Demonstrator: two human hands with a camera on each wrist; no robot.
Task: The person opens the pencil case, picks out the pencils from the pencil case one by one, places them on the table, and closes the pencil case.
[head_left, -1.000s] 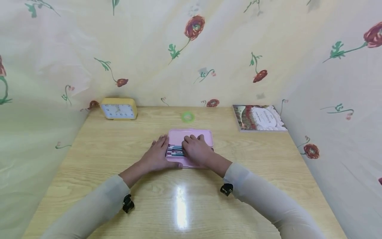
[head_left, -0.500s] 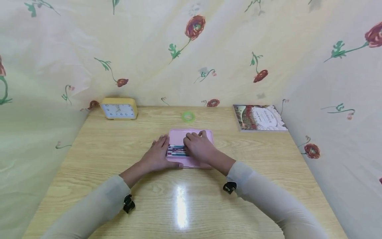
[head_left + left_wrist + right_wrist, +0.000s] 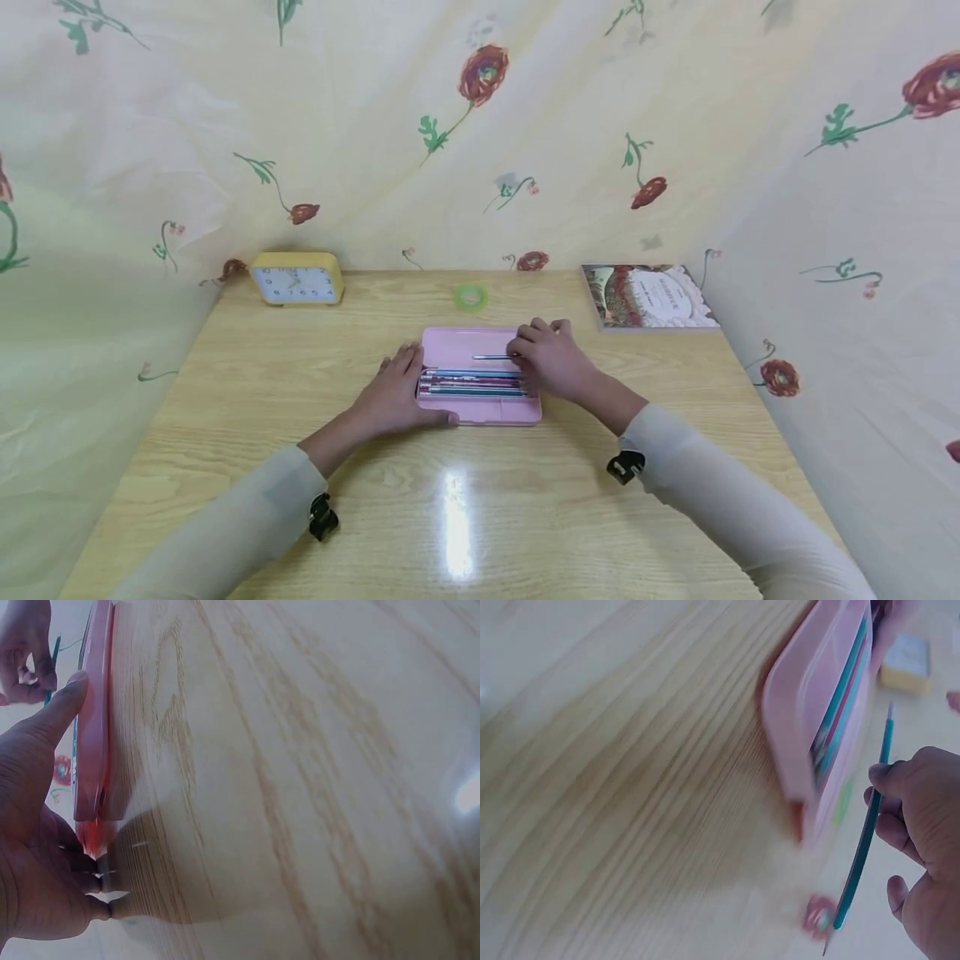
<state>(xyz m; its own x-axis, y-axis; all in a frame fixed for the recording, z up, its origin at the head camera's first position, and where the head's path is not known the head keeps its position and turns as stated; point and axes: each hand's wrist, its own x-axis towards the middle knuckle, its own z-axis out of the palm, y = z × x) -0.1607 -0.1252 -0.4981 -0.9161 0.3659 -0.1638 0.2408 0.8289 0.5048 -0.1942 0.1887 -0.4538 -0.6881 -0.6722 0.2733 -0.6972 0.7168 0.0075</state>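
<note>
An opened pink pencil case (image 3: 468,410) lies mid-table in the head view, with several pencils (image 3: 472,390) side by side in it. My left hand (image 3: 393,396) rests against its left end, fingers straight and thumb along the front edge. Over the case's right end, my right hand (image 3: 558,358) pinches a teal pencil (image 3: 866,832) between thumb and fingers. That pencil is lifted clear of the others, its pointed end downward in the right wrist view. The left wrist view shows the left thumb (image 3: 64,705) lying on the case's side.
A yellow clock (image 3: 296,279) stands at the back left of the wooden table (image 3: 375,517). Behind the case lies a green tape roll (image 3: 470,297). A book (image 3: 648,297) lies at the back right. Flower-patterned sheeting (image 3: 375,125) encloses the back and sides.
My right hand has moved right and up out of the case, drawing a teal pencil from among the others. The left hand has kept its place.
</note>
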